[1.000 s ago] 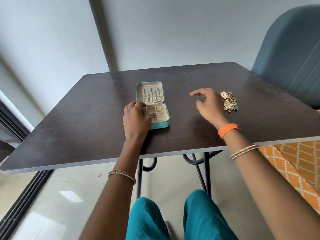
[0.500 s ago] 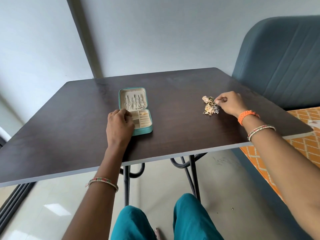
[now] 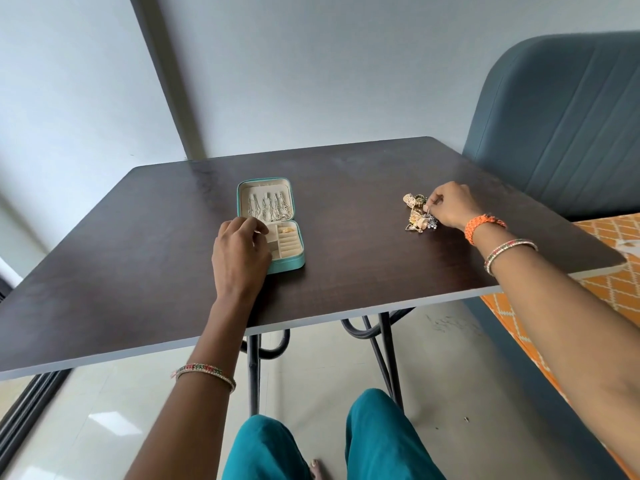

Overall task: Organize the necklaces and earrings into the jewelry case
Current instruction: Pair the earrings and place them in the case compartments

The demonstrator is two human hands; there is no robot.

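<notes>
A small teal jewelry case lies open on the dark table. Several necklaces hang in its lid, and one gold piece sits in a compartment of its cream tray. My left hand rests on the case's left side with curled fingers over the tray's edge. To the right lies a small heap of gold earrings. My right hand is at the heap's right edge and pinches the thin post of one earring between thumb and fingertips.
A blue-grey padded headboard stands at the table's right edge, with an orange patterned bedsheet below it. Black metal table legs and my teal-clad knees are under the near edge. Grey walls stand behind.
My right hand moved right from near the case to the earring heap and pinched one earring. My left hand stayed on the case. The view shifted to the right.
</notes>
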